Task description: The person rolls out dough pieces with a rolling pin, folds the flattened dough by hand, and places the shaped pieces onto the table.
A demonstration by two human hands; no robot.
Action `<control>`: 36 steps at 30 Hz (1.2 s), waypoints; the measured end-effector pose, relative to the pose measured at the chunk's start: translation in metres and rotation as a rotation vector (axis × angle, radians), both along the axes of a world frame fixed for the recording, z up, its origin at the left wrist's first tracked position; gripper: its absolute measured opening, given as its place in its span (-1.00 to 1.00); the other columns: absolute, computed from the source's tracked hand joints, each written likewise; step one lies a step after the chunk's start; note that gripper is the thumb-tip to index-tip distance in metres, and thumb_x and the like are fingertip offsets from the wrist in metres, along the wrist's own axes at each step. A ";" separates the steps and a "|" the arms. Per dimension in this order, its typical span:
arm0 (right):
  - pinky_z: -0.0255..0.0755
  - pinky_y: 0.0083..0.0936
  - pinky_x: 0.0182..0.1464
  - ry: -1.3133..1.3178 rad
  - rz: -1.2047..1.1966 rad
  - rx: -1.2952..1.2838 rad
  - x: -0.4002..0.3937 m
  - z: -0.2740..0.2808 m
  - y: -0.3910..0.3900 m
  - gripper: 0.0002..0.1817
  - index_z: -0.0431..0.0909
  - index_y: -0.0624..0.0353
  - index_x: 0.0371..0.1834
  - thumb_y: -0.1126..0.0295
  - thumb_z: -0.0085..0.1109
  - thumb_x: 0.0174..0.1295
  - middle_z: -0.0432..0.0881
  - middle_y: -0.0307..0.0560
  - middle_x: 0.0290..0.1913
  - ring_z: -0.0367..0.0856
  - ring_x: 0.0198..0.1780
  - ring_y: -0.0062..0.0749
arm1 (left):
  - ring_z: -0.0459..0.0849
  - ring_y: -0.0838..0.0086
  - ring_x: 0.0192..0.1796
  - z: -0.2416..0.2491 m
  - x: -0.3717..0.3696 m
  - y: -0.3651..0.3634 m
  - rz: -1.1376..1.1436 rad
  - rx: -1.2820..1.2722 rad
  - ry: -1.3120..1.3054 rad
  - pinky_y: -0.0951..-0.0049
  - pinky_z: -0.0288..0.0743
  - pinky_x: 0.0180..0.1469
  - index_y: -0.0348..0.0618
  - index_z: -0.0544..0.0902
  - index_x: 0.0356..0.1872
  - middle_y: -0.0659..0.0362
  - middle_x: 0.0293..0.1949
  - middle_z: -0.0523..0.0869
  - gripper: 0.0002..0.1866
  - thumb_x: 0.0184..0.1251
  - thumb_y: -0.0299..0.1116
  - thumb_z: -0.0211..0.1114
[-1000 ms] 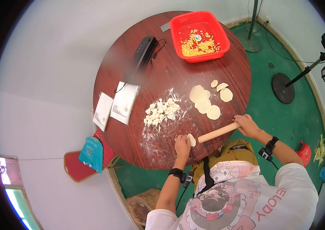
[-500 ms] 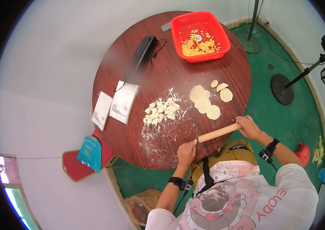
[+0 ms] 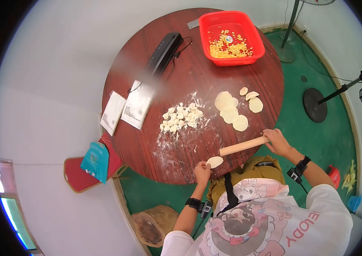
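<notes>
left hand (image 3: 202, 171) at the near edge of the round wooden surface (image 3: 146, 141); fingers pinched on the rim of a flat dough wrapper (image 3: 214, 161), seemingly lifting it off the floured patch. right hand (image 3: 276, 141) closed around one end of the rolling pin (image 3: 243, 146), which lies on the surface with its free end just beside the wrapper, likely parked within reach. finished wrappers (image 3: 232, 112) laid out flat past the pin, some overlapping at the edges. pile of small dough pieces (image 3: 181, 119) sits in scattered flour, probably to stop sticking. red basket (image 3: 235, 37) with yellow bits at the far edge, well apart. two white packets (image 3: 129, 110) at left, print too small to read. shirt lettering reads "elody", partly cut off.
</notes>
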State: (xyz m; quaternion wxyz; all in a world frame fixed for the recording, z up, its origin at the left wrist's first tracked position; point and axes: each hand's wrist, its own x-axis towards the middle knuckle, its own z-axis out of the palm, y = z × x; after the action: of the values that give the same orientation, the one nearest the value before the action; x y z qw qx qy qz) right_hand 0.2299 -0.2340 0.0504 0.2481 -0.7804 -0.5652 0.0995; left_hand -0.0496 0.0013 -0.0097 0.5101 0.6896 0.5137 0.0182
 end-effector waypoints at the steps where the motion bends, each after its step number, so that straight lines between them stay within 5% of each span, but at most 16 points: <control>1: 0.20 -0.25 0.12 -0.006 0.003 0.004 -0.001 0.001 0.000 -0.53 0.35 0.16 -0.01 0.50 0.23 -0.05 0.44 -0.04 0.02 0.39 0.10 -0.19 | 0.68 0.35 -0.45 0.003 -0.002 0.000 -0.152 0.200 0.134 0.40 0.55 -0.44 -0.38 0.51 -0.14 0.02 -0.35 0.68 -0.71 0.15 -0.44 0.25; 5: 0.20 -0.26 0.12 -0.002 0.004 -0.014 -0.001 0.002 0.001 -0.54 0.34 0.15 -0.02 0.50 0.23 -0.05 0.44 -0.05 0.01 0.39 0.09 -0.18 | 0.62 0.16 -0.12 0.033 0.001 -0.011 -0.172 0.418 0.174 0.19 0.49 -0.14 -0.36 0.40 0.05 -0.11 -0.07 0.58 -0.49 0.08 -0.35 0.32; 7: 0.19 -0.26 0.11 -0.008 -0.006 -0.012 -0.002 0.004 0.002 -0.56 0.34 0.14 -0.05 0.50 0.23 -0.06 0.44 -0.05 0.00 0.39 0.07 -0.18 | 0.31 0.08 0.26 0.040 0.005 -0.019 -0.471 0.836 0.017 0.05 0.20 0.18 -0.23 0.21 0.28 -0.12 0.27 0.28 -0.27 0.13 -0.15 0.27; 8: 0.19 -0.26 0.11 -0.006 0.001 -0.014 -0.003 0.003 0.002 -0.56 0.34 0.14 -0.05 0.50 0.23 -0.06 0.44 -0.05 0.00 0.39 0.07 -0.18 | 0.31 0.08 0.26 0.031 0.003 -0.024 -0.464 0.833 0.020 0.05 0.20 0.18 -0.23 0.21 0.28 -0.12 0.27 0.28 -0.27 0.13 -0.15 0.27; 10: 0.19 -0.27 0.10 0.011 0.011 -0.012 -0.001 0.002 0.004 -0.57 0.34 0.13 -0.07 0.51 0.23 -0.06 0.44 -0.06 -0.01 0.39 0.07 -0.19 | 0.14 0.03 0.37 0.011 -0.001 -0.032 -0.826 0.846 0.076 0.01 0.03 0.30 -0.22 0.10 0.36 -0.13 0.37 0.10 -0.18 0.19 0.06 0.15; 13: 0.19 -0.28 0.08 -0.007 0.012 -0.007 -0.002 0.006 0.007 -0.58 0.34 0.13 -0.09 0.51 0.23 -0.07 0.44 -0.06 -0.01 0.40 0.06 -0.18 | 0.01 0.07 0.43 0.004 -0.004 -0.034 -0.848 0.814 0.118 -0.01 -0.11 0.36 -0.23 0.06 0.37 -0.12 0.40 0.04 -0.16 0.24 0.16 0.03; 23: 0.21 -0.29 0.03 0.043 0.022 -0.031 -0.005 0.007 0.016 -0.62 0.35 0.14 -0.10 0.50 0.22 -0.02 0.45 -0.05 -0.04 0.42 0.01 -0.17 | 0.12 0.00 0.37 0.008 -0.008 -0.022 -0.742 0.744 0.037 0.00 0.01 0.31 -0.27 0.16 0.33 -0.10 0.35 0.17 -0.30 0.30 -0.03 0.07; 28: 0.23 -0.31 -0.01 0.017 0.035 0.034 -0.006 0.006 0.019 -0.65 0.36 0.15 -0.12 0.48 0.22 0.00 0.46 -0.06 -0.06 0.43 -0.04 -0.17 | 0.45 0.11 0.01 0.013 0.003 -0.025 -0.437 0.694 0.049 0.09 0.31 0.02 -0.26 0.44 0.02 -0.02 -0.01 0.47 -0.54 0.09 -0.32 0.28; 36: 0.23 -0.32 -0.01 0.017 0.025 0.019 -0.006 0.004 0.014 -0.64 0.36 0.15 -0.12 0.49 0.22 -0.01 0.46 -0.06 -0.06 0.43 -0.03 -0.18 | 0.52 0.06 -0.14 0.018 0.009 -0.016 -0.299 0.318 0.040 0.18 0.40 -0.15 -0.19 0.50 -0.28 -0.04 -0.20 0.54 -0.80 0.07 -0.42 0.27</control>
State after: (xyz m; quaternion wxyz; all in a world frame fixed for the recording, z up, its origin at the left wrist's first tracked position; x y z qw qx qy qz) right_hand 0.2240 -0.2199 0.0542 0.2588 -0.7702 -0.5737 0.1037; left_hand -0.0402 -0.0143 0.0081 0.3818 0.8301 0.4063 0.0094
